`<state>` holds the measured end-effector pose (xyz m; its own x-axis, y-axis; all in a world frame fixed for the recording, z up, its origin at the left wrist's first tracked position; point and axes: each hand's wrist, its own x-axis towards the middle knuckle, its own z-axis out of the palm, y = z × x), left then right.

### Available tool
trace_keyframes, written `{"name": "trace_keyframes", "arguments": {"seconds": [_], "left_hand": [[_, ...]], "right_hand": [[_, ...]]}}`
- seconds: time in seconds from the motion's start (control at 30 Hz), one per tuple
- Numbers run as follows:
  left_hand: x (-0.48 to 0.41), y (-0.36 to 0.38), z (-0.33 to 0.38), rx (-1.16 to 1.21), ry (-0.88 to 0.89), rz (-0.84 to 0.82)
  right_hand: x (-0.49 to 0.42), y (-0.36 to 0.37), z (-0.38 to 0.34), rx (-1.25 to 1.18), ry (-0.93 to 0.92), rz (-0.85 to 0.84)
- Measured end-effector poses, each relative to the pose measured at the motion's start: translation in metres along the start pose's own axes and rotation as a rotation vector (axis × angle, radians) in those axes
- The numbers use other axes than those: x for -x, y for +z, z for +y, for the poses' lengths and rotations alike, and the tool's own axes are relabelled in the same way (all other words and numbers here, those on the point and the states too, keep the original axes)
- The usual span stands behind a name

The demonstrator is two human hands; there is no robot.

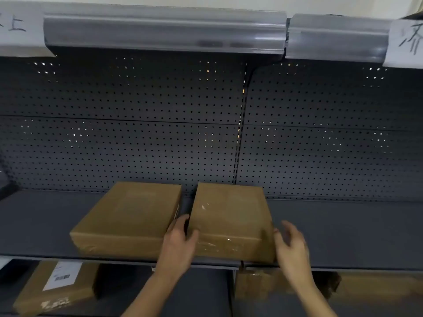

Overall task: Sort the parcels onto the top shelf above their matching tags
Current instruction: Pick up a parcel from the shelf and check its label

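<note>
I see the shelf (68,225) carrying two boxes at its front edge, side by side, surely staged for sorting to the tags (409,42) above. The right box (231,216) sits between my hands. My left hand (180,239) presses its left side, fingers in the gap; my right hand (291,243) is spread open, just beside its right corner, blurred.

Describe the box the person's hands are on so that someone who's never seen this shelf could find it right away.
On the dark grey middle shelf, two flat brown cardboard parcels lie side by side. It is the right parcel, set between the left hand and right hand. Unlike the left parcel, it has shiny clear tape across its top and front.
</note>
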<state>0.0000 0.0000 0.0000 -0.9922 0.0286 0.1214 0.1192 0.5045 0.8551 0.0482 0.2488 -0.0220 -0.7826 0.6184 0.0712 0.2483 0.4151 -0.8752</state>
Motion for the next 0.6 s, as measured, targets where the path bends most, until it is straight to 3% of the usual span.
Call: {"name": "trace_keyframes", "arguments": {"seconds": [0.13,0.3,0.6], "left_hand": [[-0.021,0.021,0.004,0.003,-0.110,-0.056],[-0.029,0.034,-0.005,0.069,-0.247,-0.123],[-0.020,0.025,-0.002,0.167,-0.186,-0.031]], "right_hand": [[-0.019,0.012,-0.005,-0.042,0.116,-0.156],[-0.026,0.023,0.001,-0.130,0.328,-0.227],[-0.004,0.016,-0.015,-0.264,0.191,-0.184]]}}
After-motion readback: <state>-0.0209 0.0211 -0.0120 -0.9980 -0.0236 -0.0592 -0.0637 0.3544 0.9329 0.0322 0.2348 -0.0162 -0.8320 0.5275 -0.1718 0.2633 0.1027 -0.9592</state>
